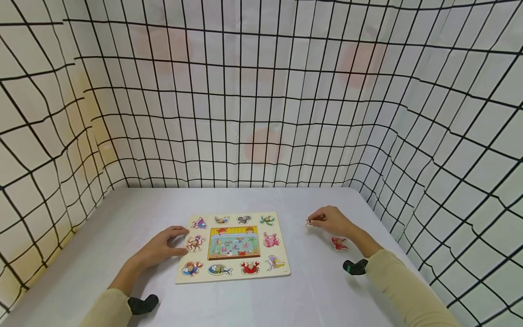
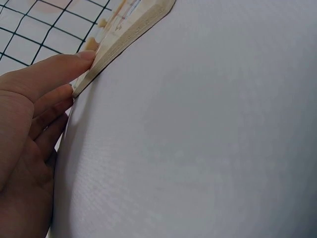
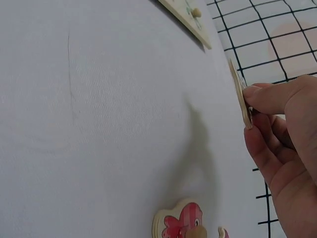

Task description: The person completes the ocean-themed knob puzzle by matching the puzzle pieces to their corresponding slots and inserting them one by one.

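Observation:
A wooden peg puzzle board with sea-animal pieces around an aquarium picture lies on the white table. My left hand touches its left edge with thumb and fingers spread; in the left wrist view the thumb presses against the board's edge. Right of the board, my right hand pinches a thin wooden puzzle piece between thumb and fingers, tilted on edge above the table. Its picture is turned away. A red-pink fish puzzle piece lies flat on the table under the right forearm.
White cloth covers the table. Walls of white cloth with a black grid net enclose the back and both sides. Dark wrist devices are worn on both arms.

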The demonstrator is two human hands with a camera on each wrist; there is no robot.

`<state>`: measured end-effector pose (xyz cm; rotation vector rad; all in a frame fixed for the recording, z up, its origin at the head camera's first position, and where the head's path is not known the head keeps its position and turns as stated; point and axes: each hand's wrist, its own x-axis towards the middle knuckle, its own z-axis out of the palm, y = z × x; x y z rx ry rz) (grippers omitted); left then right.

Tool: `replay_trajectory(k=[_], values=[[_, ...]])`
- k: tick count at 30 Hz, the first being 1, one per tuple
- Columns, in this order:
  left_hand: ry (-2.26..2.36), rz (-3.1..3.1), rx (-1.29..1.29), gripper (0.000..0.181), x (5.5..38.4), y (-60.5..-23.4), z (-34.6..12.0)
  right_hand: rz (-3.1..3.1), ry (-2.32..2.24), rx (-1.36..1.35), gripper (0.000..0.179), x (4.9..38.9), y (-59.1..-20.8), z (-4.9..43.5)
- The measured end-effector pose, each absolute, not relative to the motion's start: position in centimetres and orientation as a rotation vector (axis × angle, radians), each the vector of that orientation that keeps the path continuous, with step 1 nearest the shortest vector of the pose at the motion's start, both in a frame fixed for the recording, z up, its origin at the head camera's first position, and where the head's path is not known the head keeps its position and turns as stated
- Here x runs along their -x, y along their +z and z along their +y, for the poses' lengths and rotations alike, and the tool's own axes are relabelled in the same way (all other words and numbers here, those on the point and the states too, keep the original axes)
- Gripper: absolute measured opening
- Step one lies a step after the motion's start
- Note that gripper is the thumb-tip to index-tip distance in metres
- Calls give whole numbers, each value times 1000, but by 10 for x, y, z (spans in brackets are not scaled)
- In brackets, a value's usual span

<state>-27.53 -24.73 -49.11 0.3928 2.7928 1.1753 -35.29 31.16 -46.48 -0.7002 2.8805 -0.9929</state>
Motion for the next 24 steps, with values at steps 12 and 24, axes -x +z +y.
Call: replay_trajectory(k=[12, 24], values=[[1179, 2792, -383, 69, 275, -491, -247, 2839, -1019, 826, 15, 344, -457, 289], [1185, 2788, -371, 70, 275, -492, -247, 2765, -1014, 994, 14, 328, -453, 258]])
